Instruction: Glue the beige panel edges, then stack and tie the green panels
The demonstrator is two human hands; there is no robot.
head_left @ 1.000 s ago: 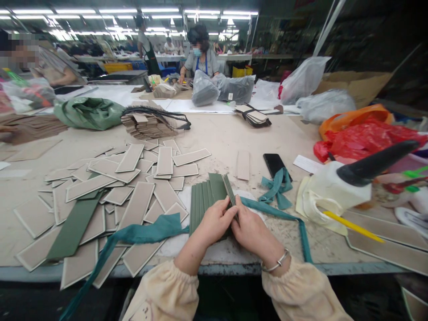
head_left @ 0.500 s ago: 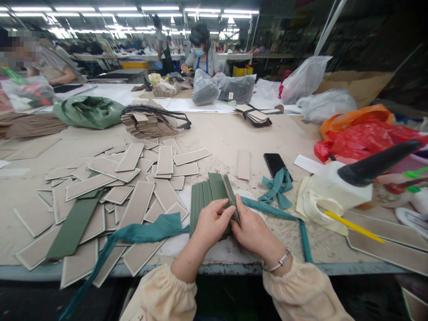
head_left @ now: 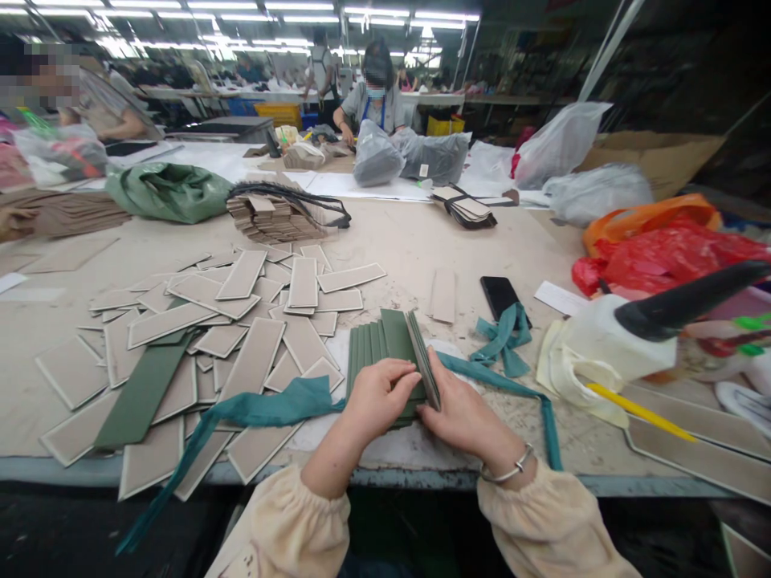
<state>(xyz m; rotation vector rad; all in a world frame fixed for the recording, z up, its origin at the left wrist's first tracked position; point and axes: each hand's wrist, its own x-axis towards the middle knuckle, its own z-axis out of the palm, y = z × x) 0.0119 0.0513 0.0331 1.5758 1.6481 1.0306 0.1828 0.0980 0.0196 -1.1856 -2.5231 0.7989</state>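
Note:
Stacked green panels (head_left: 369,341) lie fanned out at the table's front, on a teal cloth strip (head_left: 271,405) whose ends run out to both sides. My right hand (head_left: 470,413) grips several of these panels, standing on edge, between thumb and fingers. Over the stack curls my left hand (head_left: 378,401), its fingers and thumb closed against the panels; its fingertips are near the upright ones. What lies under the left palm is hidden. To the left spreads a loose pile of beige panels with pale edges (head_left: 253,361), with a longer green panel (head_left: 144,393) among them.
A phone (head_left: 503,299) and knotted teal strip (head_left: 506,337) lie beyond my right hand. A white bottle with a black nozzle (head_left: 620,337) stands right. Farther back are tied bundles (head_left: 271,217), a green bag (head_left: 174,193) and plastic bags. Co-workers sit across the table.
The upright panels have turned slightly and show more of their face. My hands stay almost in place. A co-worker's hand has appeared at the brown stack on the far left.

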